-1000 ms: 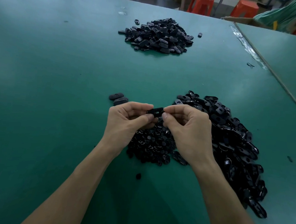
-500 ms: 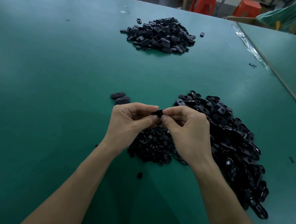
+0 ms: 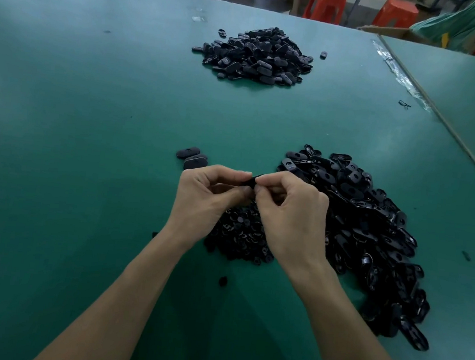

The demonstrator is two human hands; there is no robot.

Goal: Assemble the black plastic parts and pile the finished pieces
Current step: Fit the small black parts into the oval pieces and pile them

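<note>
Half-joined part could drop back among the loose ones
On the green table point(image 3: 91, 106), loose heap point(image 3: 371, 229) at 3 o'clock, far pile point(image 3: 255, 55) at 12; left hand point(image 3: 207, 203) and right hand point(image 3: 291, 214) pinch 1 black piece point(image 3: 252, 180) between curled fingertips; a crooked squeeze may pop it free

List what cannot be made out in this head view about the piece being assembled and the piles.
Head view:
1. black part: mostly hidden by the fingers of the left hand and right hand; joined or not, unclear.
2. near pile: partly covered by both hands.
3. far pile: pieces too small to tell if finished.
</note>
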